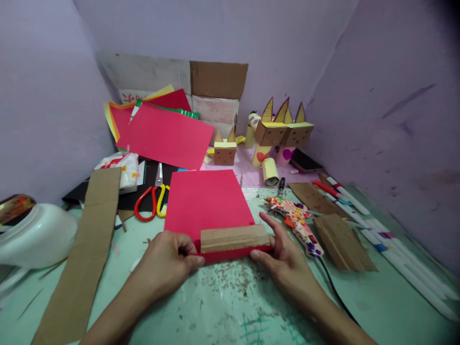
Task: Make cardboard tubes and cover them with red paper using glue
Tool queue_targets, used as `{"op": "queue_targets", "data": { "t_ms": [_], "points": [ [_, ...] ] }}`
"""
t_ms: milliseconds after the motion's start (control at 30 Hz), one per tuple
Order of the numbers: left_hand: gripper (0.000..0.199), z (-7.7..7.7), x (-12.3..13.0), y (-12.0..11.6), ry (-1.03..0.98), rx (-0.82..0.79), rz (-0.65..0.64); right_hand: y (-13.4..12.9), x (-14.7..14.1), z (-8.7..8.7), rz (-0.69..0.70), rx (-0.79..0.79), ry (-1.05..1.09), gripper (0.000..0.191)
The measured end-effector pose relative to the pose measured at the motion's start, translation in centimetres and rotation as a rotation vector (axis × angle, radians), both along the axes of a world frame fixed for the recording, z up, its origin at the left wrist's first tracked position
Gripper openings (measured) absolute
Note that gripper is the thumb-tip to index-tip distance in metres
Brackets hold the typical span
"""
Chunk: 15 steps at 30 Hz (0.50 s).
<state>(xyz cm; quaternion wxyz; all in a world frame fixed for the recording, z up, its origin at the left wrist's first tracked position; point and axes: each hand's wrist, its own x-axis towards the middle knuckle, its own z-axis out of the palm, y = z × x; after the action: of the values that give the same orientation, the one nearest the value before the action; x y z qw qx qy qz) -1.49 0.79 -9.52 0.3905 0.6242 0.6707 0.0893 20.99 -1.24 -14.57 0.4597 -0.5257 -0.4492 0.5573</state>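
Red paper: The red paper (208,201) lies on the green table (172,316), between the two hands. Its near edge curls up a bit.
Cardboard roll: The brown cardboard roll (235,238) lies sideways on the near end of the red paper, just behind the curled edge.
Left hand: The left hand (168,261) is at the near left corner of the red paper. Its thumb and pointer finger are clamped on that corner.
Right hand: The right hand (283,258) is at the near right corner of the red paper. Its thumb touches the edge, and its pointer finger sticks up, apart from the thumb. I cannot tell if the other fingers squeeze anything.
Scissors: The scissors (154,203), with red and yellow loops, lie just left of the red paper.
Long cardboard: A long cardboard strip (84,249) is farther left of the red paper.
Glue gun: A flowery glue gun (300,220) lies to the right of the red paper.
Little box head: A little box head (225,154) with two pointy ears sits just behind the red paper.
Box animals: Two box animals (271,134) stand behind the red paper, to the right.
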Motion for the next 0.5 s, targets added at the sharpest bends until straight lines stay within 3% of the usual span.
{"op": "queue_targets", "data": {
  "t_ms": [500],
  "points": [
    [0.027, -0.21, -0.19, 0.27, -0.063, -0.021, -0.027, 0.02, -0.02, 0.48, 0.070, 0.019, 0.123, 0.076]
  ]
}}
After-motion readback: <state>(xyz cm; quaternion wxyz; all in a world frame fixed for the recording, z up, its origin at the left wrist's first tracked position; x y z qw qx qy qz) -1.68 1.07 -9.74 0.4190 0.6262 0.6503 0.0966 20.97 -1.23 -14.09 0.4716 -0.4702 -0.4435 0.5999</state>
